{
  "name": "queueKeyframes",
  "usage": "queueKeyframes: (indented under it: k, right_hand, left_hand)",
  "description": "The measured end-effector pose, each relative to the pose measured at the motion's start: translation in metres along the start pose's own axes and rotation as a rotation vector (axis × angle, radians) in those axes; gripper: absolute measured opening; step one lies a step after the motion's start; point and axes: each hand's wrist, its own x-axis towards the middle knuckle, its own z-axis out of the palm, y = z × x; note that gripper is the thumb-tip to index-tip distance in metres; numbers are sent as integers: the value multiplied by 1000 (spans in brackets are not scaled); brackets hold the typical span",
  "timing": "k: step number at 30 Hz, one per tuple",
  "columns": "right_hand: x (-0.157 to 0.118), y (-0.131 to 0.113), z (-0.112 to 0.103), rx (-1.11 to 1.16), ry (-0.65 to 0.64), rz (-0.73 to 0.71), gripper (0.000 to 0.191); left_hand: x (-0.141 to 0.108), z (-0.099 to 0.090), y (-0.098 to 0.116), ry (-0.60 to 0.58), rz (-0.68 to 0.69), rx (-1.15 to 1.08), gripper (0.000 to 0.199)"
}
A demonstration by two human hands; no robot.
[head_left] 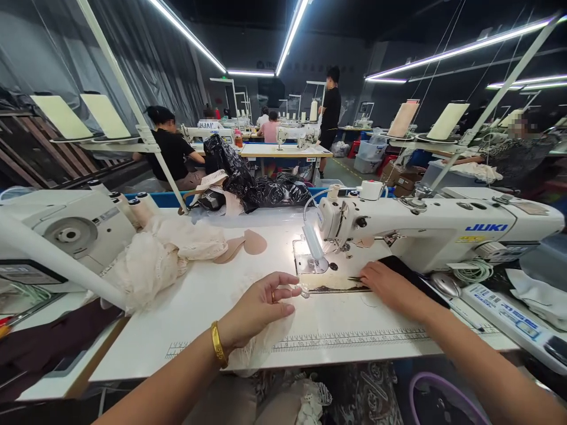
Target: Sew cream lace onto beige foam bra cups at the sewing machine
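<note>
My left hand (261,304), with a gold bracelet and a ring, is half curled in front of the sewing machine's needle plate (312,264). A piece of sheer pale lace fabric (270,339) runs beneath it to the table edge, its end showing at my fingertips; the grip is partly hidden. My right hand (383,284) lies closed on the table, right of the plate. Dark pointed tips, apparently thread snips (355,278), stick out from its fingers; the handle is hidden. Above stands the white sewing machine (425,221), its lamp lighting the needle area.
Bunched cream lace (153,260) and beige cut pieces (248,244) lie on the left. Black plastic bags (270,186) sit behind the table. A printed ruler (345,341) follows the front edge. A pen (467,317) and white box (509,319) lie right. Several people work beyond.
</note>
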Motion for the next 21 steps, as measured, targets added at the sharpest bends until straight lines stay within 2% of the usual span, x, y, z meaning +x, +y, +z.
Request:
queueKeyframes:
  k: [1,3,6,9,11,13,15,18,19,20,21]
  right_hand:
    - [1,-15,1,5,8,13,20]
    - [1,-50,2,164,42,84,20]
    - [0,-97,4,289,103,-34,18]
    - [5,-126,8,116,218,-142,8]
    - [11,-137,12,-9,277,-166,11]
    - [16,-142,14,-62,311,-193,16]
    - [17,-140,15,-54,315,-194,19]
    - [6,-116,13,-23,255,-88,22]
    - [0,-102,13,-34,225,-33,23]
    - [-7,-86,14,-64,191,23,23]
    - [-15,-70,15,-104,161,76,21]
  left_hand:
    - [2,2,0,-10,2,1,51]
    - [5,4,1,-30,2,3,51]
    - [10,7,4,-43,8,16,50]
    - [14,10,3,-49,30,37,51]
    - [17,14,0,-64,42,42,53]
    - [19,16,-2,-86,44,45,59]
    - [17,10,5,-115,41,79,64]
    - [-1,-21,40,-101,53,268,59]
    - [-11,-36,57,-20,77,375,56]
    - [-22,-52,74,155,123,497,51]
    - [-33,-67,90,391,184,631,46]
